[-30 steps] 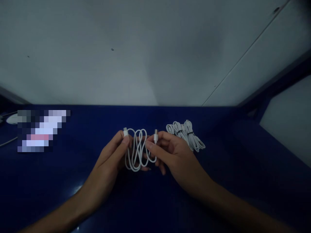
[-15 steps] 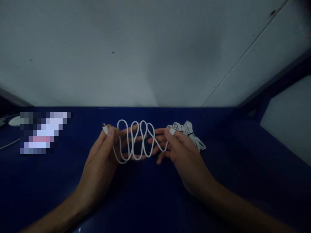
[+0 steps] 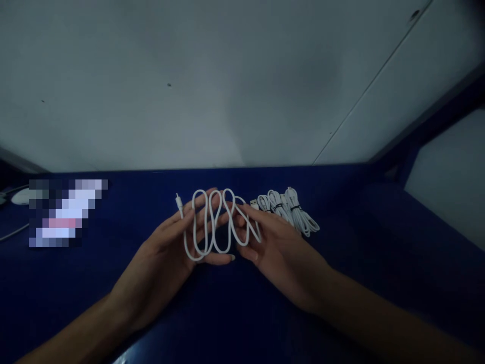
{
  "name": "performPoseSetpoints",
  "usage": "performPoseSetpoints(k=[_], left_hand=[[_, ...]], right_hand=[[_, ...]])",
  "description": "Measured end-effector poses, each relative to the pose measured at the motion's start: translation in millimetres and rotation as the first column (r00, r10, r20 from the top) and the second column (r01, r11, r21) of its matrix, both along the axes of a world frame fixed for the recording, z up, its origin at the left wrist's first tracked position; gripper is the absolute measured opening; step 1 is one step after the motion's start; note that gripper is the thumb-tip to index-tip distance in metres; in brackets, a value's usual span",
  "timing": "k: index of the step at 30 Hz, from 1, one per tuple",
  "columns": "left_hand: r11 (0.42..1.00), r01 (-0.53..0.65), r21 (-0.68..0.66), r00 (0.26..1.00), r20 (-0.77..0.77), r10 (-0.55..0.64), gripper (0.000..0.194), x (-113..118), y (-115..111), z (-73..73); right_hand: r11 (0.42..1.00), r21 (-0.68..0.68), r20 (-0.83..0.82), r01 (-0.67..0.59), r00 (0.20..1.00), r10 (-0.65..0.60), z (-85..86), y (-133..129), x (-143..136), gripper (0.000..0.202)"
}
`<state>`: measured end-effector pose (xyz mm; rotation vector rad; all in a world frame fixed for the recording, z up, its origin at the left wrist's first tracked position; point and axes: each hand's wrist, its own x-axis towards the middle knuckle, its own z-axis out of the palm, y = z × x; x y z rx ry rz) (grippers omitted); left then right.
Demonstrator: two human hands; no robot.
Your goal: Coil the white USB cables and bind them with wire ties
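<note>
Your left hand and right hand hold a white cable in loose side-by-side loops over the blue table, fingers clamped near its ends, others behind the loops, tied cables beyond your right hand.

"What carries everything?"
"A blue table. White cable bundles with black ties lie right of centre."
"And left?"
"A pixelated bright patch, a white rounded object and a thin cord."
</note>
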<state>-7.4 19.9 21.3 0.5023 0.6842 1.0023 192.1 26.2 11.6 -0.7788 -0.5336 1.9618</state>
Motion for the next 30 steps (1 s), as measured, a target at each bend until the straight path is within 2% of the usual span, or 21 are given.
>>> performPoseSetpoints(k=[6, 11, 16, 19, 26, 30], left_hand=[[1.000, -0.014, 0.017, 0.999, -0.041, 0.015, 0.037, 0, 0, 7.5], [0.999, -0.033, 0.005, 0.999, 0.002, 0.033, 0.045, 0, 2, 10.4], [1.000, -0.004, 0.031, 0.998, 0.056, 0.002, 0.053, -5, 5, 6.7], [0.999, 0.010, 0.043, 0.999, 0.048, -0.012, 0.055, -10, 7, 4.7], [0.995, 0.080, 0.054, 0.996, 0.021, -0.081, 0.057, -14, 10, 2.6], [0.993, 0.114, 0.016, 0.993, -0.005, -0.114, 0.056, -14, 10, 0.0]], right_hand=[[1.000, -0.023, 0.007, 0.015, 1.000, -0.015, -3.5, 2, 1, 0.013], [1.000, 0.019, 0.092, 0.013, 0.996, -0.015, -3.5, 5, 3, 0.019], [0.994, 0.112, 0.149, -0.010, 0.989, -0.007, -3.6, 8, 7, 0.020], [0.986, 0.165, 0.218, -0.034, 0.976, -0.003, -3.8, 10, 8, 0.022], [0.983, 0.182, 0.382, -0.009, 0.922, -0.063, 4.9, 11, 8, 0.037], [0.979, 0.205, 0.395, -0.006, 0.916, -0.077, 2.7, 15, 11, 0.037]])
